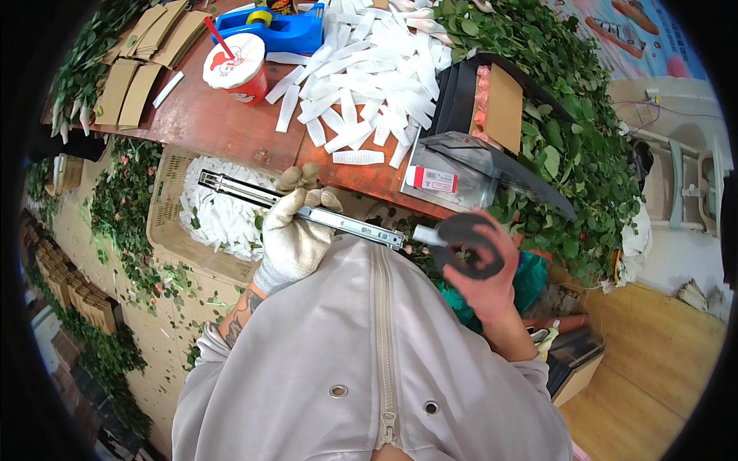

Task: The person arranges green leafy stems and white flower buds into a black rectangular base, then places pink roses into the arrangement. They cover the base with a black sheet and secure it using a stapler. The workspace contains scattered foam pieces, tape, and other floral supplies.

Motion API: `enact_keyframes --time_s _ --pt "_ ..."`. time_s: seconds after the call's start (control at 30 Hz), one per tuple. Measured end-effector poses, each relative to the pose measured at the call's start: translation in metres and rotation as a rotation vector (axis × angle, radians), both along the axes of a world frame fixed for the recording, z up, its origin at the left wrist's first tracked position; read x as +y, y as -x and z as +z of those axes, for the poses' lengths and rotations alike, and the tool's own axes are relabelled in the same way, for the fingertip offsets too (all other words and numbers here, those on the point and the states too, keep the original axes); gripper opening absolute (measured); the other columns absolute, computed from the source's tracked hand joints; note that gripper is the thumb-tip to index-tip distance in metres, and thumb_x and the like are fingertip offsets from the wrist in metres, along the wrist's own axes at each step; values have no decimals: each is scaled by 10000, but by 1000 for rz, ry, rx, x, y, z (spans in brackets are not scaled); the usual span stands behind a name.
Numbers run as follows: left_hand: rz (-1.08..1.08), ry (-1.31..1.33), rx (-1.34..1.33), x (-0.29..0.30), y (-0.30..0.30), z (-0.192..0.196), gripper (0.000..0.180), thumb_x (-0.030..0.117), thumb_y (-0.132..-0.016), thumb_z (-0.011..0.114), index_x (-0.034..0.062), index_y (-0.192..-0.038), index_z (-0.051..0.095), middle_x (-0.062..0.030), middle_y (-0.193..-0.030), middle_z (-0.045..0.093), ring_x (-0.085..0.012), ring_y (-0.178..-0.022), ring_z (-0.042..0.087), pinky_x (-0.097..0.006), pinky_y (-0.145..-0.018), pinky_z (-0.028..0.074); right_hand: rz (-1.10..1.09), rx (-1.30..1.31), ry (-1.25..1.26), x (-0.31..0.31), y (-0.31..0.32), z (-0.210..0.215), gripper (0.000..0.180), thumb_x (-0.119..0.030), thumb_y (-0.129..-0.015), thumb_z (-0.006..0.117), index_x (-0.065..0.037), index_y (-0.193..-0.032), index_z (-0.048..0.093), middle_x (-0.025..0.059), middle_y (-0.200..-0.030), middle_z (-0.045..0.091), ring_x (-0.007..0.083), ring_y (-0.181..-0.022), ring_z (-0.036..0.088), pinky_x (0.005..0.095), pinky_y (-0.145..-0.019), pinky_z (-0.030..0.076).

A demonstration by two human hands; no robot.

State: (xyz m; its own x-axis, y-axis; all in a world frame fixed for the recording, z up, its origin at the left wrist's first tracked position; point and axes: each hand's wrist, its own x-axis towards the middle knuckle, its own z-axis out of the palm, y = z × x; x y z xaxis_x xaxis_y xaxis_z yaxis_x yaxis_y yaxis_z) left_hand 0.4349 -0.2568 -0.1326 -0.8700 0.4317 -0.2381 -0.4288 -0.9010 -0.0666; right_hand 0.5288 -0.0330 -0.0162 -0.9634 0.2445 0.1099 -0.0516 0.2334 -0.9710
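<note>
My left hand (296, 234), in a white knitted work glove, is closed round the middle of a long, slim metal drawer slide (344, 222). The slide is silver with a black part toward its upper left end, and it slants down to the right in front of my body. My bare right hand (493, 278) is blurred by motion. Its fingers wrap round a thick black ring-shaped thing (455, 228) with a short pale end pointing left. That pale end is close to the slide's right end; I cannot tell whether they touch.
A red-brown table (184, 115) ahead carries white mesh sleeves (357, 92), a lidded red cup (236, 71), a blue tape dispenser (296, 31) and a clear-fronted box (450, 173). Leafy stems (573, 169) pile at right. A crate (165, 223) of white pieces stands left.
</note>
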Motion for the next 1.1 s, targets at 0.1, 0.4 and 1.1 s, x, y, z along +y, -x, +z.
enact_keyframes --time_s 0.1,0.4,1.1 --pt "-15 64 58 4 -1 1 268 23 -904 581 143 -1134 650 -62 -1263 578 -171 -912 589 -441 -938 482 367 118 -618 16 1 4 569 -30 -597 834 -61 -1086 543 193 -1130 574 381 -907 647 442 -711 557" --pt "-72 130 126 6 -1 -2 290 56 -925 580 175 -1186 626 -24 -1227 575 -213 -956 594 -507 -933 469 300 159 -742 9 -7 -2 478 -80 -601 845 -46 -1000 584 189 -1131 575 374 -906 637 463 -737 543" --pt "-134 1 142 21 -3 27 418 63 -919 608 156 -1313 504 -39 -1311 551 -193 -1159 578 -472 -1082 417 178 -49 -377 -5 -13 -37 760 -159 -611 836 -54 -1297 527 116 -1317 566 300 -1154 563 416 -1002 399"
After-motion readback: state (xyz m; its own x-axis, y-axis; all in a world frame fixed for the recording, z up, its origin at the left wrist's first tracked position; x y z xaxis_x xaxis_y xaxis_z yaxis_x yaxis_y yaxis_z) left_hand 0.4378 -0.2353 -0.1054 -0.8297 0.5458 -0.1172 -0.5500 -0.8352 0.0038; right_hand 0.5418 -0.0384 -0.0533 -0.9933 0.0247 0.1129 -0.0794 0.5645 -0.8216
